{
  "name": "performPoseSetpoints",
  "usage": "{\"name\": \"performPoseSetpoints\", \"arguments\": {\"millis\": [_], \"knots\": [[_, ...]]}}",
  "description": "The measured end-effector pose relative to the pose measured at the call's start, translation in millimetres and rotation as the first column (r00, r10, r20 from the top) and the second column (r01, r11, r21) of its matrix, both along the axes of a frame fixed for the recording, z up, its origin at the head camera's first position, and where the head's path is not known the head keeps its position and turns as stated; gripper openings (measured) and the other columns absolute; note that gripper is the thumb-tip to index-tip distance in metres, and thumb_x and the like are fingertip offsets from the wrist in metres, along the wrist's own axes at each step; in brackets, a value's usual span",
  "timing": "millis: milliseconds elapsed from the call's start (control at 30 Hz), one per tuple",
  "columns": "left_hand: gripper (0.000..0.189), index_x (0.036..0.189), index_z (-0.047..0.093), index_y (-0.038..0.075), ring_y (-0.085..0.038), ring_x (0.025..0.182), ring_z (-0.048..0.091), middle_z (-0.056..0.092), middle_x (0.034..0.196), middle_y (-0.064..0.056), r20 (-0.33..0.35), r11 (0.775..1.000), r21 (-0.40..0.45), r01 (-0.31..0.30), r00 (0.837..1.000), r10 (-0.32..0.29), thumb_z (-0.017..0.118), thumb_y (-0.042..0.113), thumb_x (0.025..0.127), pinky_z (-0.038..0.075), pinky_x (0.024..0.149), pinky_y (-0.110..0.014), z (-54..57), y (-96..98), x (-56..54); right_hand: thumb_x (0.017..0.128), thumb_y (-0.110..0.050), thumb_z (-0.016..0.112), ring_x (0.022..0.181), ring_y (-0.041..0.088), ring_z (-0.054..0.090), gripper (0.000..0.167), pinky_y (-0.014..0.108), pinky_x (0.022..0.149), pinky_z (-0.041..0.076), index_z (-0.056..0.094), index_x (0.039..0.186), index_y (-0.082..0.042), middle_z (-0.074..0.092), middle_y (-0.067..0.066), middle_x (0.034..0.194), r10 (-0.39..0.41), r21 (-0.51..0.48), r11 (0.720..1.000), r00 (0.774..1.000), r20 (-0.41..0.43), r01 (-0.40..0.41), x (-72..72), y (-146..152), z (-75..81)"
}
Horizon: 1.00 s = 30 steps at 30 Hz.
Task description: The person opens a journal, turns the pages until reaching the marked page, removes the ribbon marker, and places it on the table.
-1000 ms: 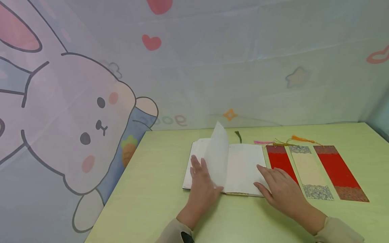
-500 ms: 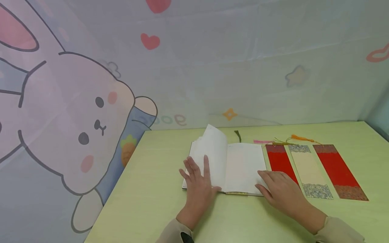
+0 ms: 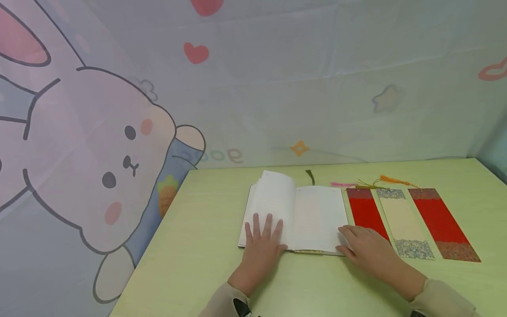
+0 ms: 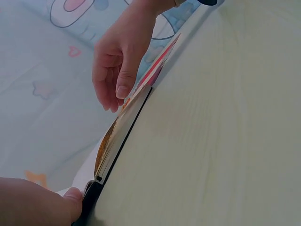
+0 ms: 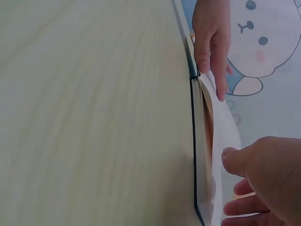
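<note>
An open notebook (image 3: 318, 215) with white pages lies on the table. My left hand (image 3: 259, 251) rests on the lower part of its left page, fingers straight and spread, thumb by the spine. The top corner of that left leaf bows up above the pages below. My right hand (image 3: 370, 251) is at the lower right corner of the right page, fingers loosely bent and thumb apart from them. In the right wrist view the thumb of the right hand (image 5: 263, 179) overlaps the raised page edge, and nothing shows pinched.
Right of the notebook lie a red bookmark (image 3: 366, 209), partly behind the right hand, a cream bookmark (image 3: 400, 215) and another red bookmark (image 3: 439, 220), with tassels at their far ends. A dark green tassel (image 3: 310, 177) sticks out above the notebook. A rabbit-print backdrop (image 3: 253, 88) stands behind the table.
The standing leaf has come down to the left side. My left hand has shifted from beside the leaf onto it, fingers spread. My right hand has drawn slightly right and nearer me.
</note>
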<state>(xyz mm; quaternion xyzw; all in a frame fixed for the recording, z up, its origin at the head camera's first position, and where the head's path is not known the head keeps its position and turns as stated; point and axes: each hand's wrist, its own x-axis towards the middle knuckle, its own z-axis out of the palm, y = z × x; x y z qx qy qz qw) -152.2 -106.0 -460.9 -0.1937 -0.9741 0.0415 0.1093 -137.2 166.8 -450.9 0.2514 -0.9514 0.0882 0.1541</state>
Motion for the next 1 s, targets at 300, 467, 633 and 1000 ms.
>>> {"name": "performPoseSetpoints", "arguments": {"millis": [300, 467, 633, 1000], "knots": [[0.056, 0.147, 0.028, 0.015, -0.043, 0.136, 0.015, 0.028, 0.149, -0.014, 0.187, 0.996, 0.090, -0.015, 0.982, -0.002, 0.033, 0.043, 0.099, 0.016, 0.105, -0.057, 0.4, -4.1, 1.0, 0.079, -0.035, 0.072, 0.106, 0.033, 0.056, 0.052, 0.049, 0.086, 0.045, 0.059, 0.115, 0.000, 0.060, 0.017, 0.116, 0.020, 0.051, 0.998, 0.997, 0.074, -0.024, -0.8, 4, -3.0], [0.056, 0.147, 0.027, 0.013, -0.040, 0.135, 0.022, 0.028, 0.149, -0.015, 0.261, 0.993, 0.111, -0.037, 0.965, 0.007, 0.031, 0.043, 0.100, 0.021, 0.105, -0.054, -0.6, -5.7, -0.6, 0.078, -0.036, 0.073, 0.110, 0.036, 0.054, 0.059, 0.051, 0.089, 0.044, 0.058, 0.120, 0.003, 0.058, 0.019, 0.120, 0.028, 0.046, 0.998, 0.991, 0.128, -0.035, -0.7, 7, -4.8], [0.056, 0.147, 0.029, 0.014, -0.038, 0.134, 0.025, 0.031, 0.148, -0.015, 0.291, 0.995, 0.090, -0.053, 0.956, 0.024, 0.033, 0.043, 0.099, 0.025, 0.104, -0.053, 0.7, -5.4, -2.4, 0.077, -0.034, 0.074, 0.110, 0.036, 0.055, 0.058, 0.051, 0.088, 0.044, 0.059, 0.118, 0.003, 0.058, 0.019, 0.121, 0.059, 0.040, 0.997, 0.990, 0.130, -0.064, -0.4, 9, -5.8], [0.056, 0.146, 0.031, 0.014, -0.039, 0.133, 0.027, 0.032, 0.147, -0.015, 0.300, 0.996, 0.073, -0.049, 0.954, 0.024, 0.035, 0.044, 0.099, 0.027, 0.103, -0.053, 2.5, -4.4, -4.6, 0.080, -0.033, 0.071, 0.112, 0.034, 0.055, 0.053, 0.050, 0.089, 0.043, 0.061, 0.118, 0.002, 0.057, 0.018, 0.123, 0.056, 0.027, 0.998, 0.986, 0.156, -0.061, -0.8, 11, -5.9]]}}
